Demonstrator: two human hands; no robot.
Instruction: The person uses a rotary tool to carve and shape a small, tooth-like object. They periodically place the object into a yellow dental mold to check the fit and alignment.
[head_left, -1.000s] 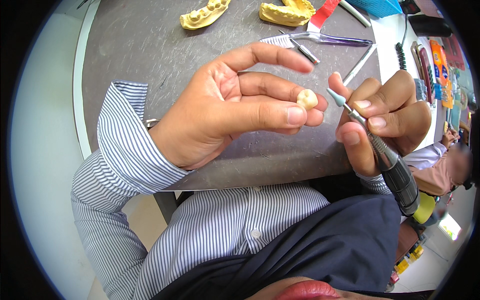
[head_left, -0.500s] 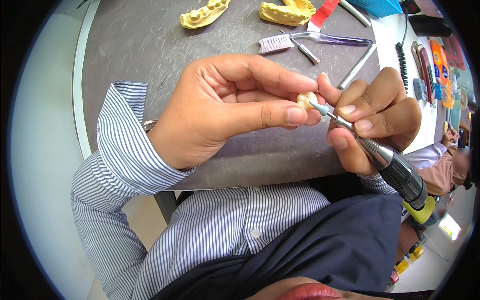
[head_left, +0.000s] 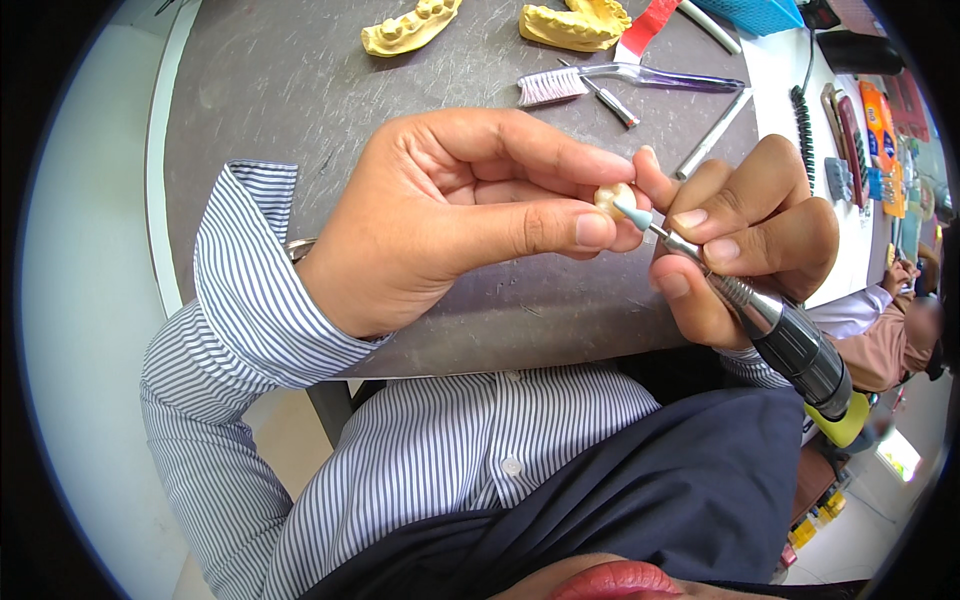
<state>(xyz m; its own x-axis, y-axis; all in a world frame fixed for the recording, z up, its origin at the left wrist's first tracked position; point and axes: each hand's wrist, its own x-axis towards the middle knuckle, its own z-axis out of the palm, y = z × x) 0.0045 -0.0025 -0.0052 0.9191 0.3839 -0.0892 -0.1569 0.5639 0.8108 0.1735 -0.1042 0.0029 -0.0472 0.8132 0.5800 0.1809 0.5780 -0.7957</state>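
Between the thumb and fingertips of my left hand (head_left: 470, 200) is a small cream-coloured dental crown (head_left: 607, 198), partly covered by the fingers. My right hand (head_left: 750, 220) grips a dental handpiece (head_left: 775, 325) with a silver front and black body, held like a pen and slanting down to the right. At its front sits a pale blue pointed polishing tip (head_left: 634, 213), which meets the crown's near side. The right hand's fingertips are close to the left hand's fingertips.
Beyond my hands lie a toothbrush (head_left: 555, 88) with a purple handle, a thin metal instrument (head_left: 612, 104) and a metal rod (head_left: 713, 135). Yellow plaster dental casts (head_left: 410, 28) sit at the far edge near a blue basket (head_left: 757, 14). Another person (head_left: 890, 340) is at the right.
The handpiece has shifted very slightly left, so its blue tip sits a little further over the crown. My left hand holds almost still.
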